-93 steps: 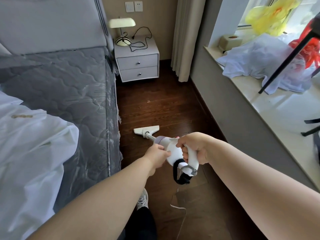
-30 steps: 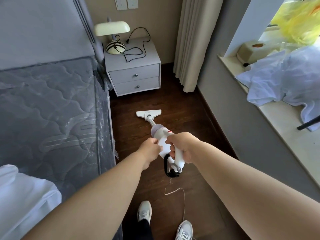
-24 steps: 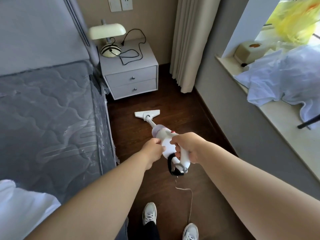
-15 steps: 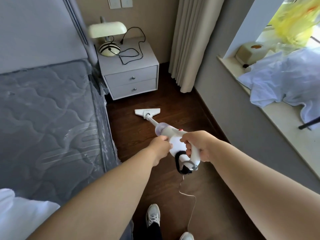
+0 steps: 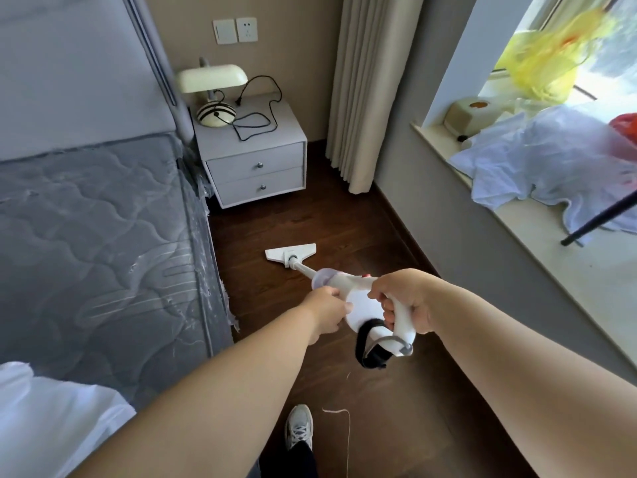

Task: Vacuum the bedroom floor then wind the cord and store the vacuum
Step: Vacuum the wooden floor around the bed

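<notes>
Both hands hold the white vacuum [image 5: 358, 301] over the dark wooden floor [image 5: 344, 219], in the strip between the mattress [image 5: 103, 243] and the wall under the window sill [image 5: 568, 270]. The right hand [image 5: 406, 303] has its fingers curled round the rear handle; the left hand [image 5: 327, 310] grips the left side of the round body, its fingers closed on it. The tube slants forward and down to the flat floor head [image 5: 291, 252], which lies on the floor in front of the nightstand [image 5: 255, 157], well short of its lower drawer.

Compared with half a second ago, the grip of both hands is unchanged, but the vacuum body sits a little further right and nearer the camera, and the floor head has drawn slightly back from the nightstand. Against the frame three seconds ago, the person stands further up the room: the nightstand and the curtain [image 5: 365, 91] look much closer, and more of the mattress edge has passed behind.

A black strap [image 5: 370, 346] hangs looped under the handle. A thin pale cord [image 5: 346, 432] trails over the floor near the bottom edge, beside one grey sneaker [image 5: 299, 427]; a second ago two shoes showed, now only one. A lamp [image 5: 213, 91] and a black cable [image 5: 255, 112] rest on the nightstand top, and crumpled white cloth [image 5: 551, 160] lies on the window sill.
</notes>
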A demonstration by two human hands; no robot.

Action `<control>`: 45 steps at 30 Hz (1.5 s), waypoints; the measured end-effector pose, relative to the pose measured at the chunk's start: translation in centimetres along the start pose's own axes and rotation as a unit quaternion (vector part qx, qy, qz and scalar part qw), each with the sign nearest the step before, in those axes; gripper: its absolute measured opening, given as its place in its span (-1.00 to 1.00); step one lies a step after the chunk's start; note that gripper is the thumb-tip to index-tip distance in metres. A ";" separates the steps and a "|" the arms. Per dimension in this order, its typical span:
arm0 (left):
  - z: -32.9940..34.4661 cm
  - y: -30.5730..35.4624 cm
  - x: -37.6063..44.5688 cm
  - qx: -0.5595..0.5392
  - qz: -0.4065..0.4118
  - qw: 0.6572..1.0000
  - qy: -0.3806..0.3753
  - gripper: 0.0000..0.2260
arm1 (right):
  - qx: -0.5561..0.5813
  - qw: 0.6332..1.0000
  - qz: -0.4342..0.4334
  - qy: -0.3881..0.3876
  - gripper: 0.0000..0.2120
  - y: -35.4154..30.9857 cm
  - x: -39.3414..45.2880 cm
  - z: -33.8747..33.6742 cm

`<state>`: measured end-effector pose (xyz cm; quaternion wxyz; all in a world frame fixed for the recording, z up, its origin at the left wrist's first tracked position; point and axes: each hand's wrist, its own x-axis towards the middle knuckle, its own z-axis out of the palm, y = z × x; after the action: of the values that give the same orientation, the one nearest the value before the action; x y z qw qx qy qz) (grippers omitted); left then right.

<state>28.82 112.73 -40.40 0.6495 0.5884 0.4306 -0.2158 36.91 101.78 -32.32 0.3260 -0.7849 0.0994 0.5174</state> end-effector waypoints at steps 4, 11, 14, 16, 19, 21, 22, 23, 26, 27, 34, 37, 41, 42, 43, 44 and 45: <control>5.3 -3.3 -4.4 0.022 0.038 0.999 -0.006 -0.58 | -0.003 1.000 -0.010 -0.009 -0.73 6.5 -3.2 -2.2; 14.7 -10.9 -9.9 0.036 0.046 0.998 -0.008 -0.53 | 0.002 1.000 -0.002 0.001 -0.76 18.9 -7.9 -5.3; 18.0 -13.4 -11.3 0.041 0.048 0.998 -0.016 -0.48 | 0.013 1.000 0.007 0.009 -0.78 22.7 -9.7 -6.8; 20.3 -14.4 -12.3 0.048 0.048 0.997 -0.026 -0.47 | 0.029 0.999 0.016 0.018 -0.78 25.2 -11.1 -8.1; 22.6 -15.1 -12.7 0.054 0.051 0.996 -0.038 -0.49 | 0.049 0.998 0.018 0.029 -0.82 27.4 -12.2 -9.5; 24.2 -15.3 -12.9 0.072 0.056 0.995 -0.046 -0.51 | 0.073 0.996 0.010 0.045 -0.85 28.9 -12.9 -10.4; 24.9 -15.4 -12.9 0.079 0.060 0.994 -0.052 -0.51 | 0.088 0.995 0.010 0.052 -0.85 29.6 -13.1 -10.7; 25.6 -15.4 -12.9 0.088 0.060 0.993 -0.059 -0.52 | 0.103 0.993 0.013 0.058 -0.86 30.4 -13.4 -11.0; 27.2 -15.1 -13.1 0.097 0.057 0.990 -0.079 -0.58 | 0.154 0.986 0.018 0.060 -0.92 31.8 -14.1 -11.6; 27.5 -15.0 -12.8 0.114 0.064 0.988 -0.080 -0.59 | 0.173 0.983 0.017 0.060 -0.94 32.0 -14.2 -11.7; 26.7 -12.8 -10.2 0.193 0.086 0.975 -0.074 -0.60 | 0.217 0.975 0.007 0.056 -0.91 30.5 -11.7 -11.7; 25.5 -11.4 -8.1 0.196 0.080 0.974 -0.082 -0.54 | 0.217 0.974 0.010 0.059 -0.92 28.5 -10.0 -11.6; 23.6 -8.9 -4.9 0.196 0.074 0.973 -0.094 -0.53 | 0.220 0.973 0.021 0.062 -0.91 25.0 -7.5 -11.5; 23.2 -8.3 -4.3 0.195 0.073 0.974 -0.094 -0.54 | 0.223 0.973 0.022 0.061 -0.91 24.3 -7.0 -11.5; 22.8 -7.7 -3.5 0.195 0.073 0.974 -0.094 -0.55 | 0.228 0.971 0.022 0.063 -0.91 23.5 -6.4 -11.5; 22.3 -6.9 -2.5 0.197 0.072 0.973 -0.097 -0.55 | 0.236 0.969 0.024 0.063 -0.88 22.7 -5.7 -11.5; 22.1 -6.6 -2.2 0.199 0.075 0.972 -0.096 -0.55 | 0.242 0.968 0.022 0.064 -0.83 22.5 -5.5 -11.5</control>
<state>29.17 89.78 -43.83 0.5718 0.7133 0.2688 -0.3033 31.96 76.45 -33.79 0.4880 -0.7116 0.2594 0.4337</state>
